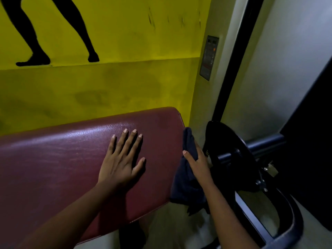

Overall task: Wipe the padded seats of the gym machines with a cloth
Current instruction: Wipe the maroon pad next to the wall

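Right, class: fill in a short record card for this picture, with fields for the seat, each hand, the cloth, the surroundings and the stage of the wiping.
seat: maroon padded seat, shiny, slanting across the view
left hand: flat on the seat's top, fingers spread, holding nothing
right hand: holds the dark cloth against the seat's right end
cloth: hangs below the seat's edge
surroundings: yellow wall behind; black weight plate to the right
stage: apparently wiping the right end

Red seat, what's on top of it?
A left hand lies flat on the red seat. The right hand holds a dark cloth against its end; that edge is hidden.
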The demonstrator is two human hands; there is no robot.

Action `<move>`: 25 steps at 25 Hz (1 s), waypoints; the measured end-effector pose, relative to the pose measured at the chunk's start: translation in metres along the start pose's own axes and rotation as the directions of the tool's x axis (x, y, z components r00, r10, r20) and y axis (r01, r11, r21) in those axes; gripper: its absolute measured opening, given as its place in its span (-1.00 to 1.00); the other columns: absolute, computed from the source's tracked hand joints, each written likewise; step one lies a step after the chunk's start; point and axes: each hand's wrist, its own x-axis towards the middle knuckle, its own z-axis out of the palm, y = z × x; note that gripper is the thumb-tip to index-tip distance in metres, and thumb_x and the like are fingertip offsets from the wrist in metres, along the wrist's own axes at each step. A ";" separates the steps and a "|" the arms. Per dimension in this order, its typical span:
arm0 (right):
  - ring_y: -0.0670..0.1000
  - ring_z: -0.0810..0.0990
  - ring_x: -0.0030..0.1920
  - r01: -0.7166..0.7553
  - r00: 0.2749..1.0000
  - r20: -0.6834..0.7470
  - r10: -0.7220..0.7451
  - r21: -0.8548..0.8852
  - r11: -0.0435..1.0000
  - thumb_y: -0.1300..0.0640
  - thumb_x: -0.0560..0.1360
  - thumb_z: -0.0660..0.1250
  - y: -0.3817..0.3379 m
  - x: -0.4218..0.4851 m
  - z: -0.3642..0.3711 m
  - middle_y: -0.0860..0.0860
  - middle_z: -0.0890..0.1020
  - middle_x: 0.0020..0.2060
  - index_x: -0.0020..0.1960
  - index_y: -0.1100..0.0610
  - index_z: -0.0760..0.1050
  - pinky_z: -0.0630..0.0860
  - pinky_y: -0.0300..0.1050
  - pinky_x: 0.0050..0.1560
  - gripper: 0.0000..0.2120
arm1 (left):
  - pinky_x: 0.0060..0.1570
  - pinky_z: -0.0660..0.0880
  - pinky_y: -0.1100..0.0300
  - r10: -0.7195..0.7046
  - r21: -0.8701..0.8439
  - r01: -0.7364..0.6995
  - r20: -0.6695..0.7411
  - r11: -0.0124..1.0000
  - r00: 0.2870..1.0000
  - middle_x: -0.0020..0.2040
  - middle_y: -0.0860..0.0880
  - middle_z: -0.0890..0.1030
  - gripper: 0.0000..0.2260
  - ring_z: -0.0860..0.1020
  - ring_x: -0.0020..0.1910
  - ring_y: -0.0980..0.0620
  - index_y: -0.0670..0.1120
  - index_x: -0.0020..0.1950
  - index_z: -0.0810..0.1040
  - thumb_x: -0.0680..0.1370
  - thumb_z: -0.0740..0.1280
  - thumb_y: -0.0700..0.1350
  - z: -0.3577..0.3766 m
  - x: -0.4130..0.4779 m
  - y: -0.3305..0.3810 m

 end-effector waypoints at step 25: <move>0.08 0.17 0.47 -0.158 0.741 -0.560 0.371 0.393 0.906 0.01 0.59 0.19 -0.073 -0.206 0.236 0.09 0.11 0.50 0.51 0.03 -0.06 0.14 -0.37 0.23 -0.39 | 0.48 -0.01 -0.13 0.288 0.006 -0.288 0.019 0.958 0.957 0.52 -0.08 0.21 -0.46 0.09 0.53 -0.10 -0.06 0.52 0.19 0.57 0.02 0.12 -0.019 -0.159 -0.172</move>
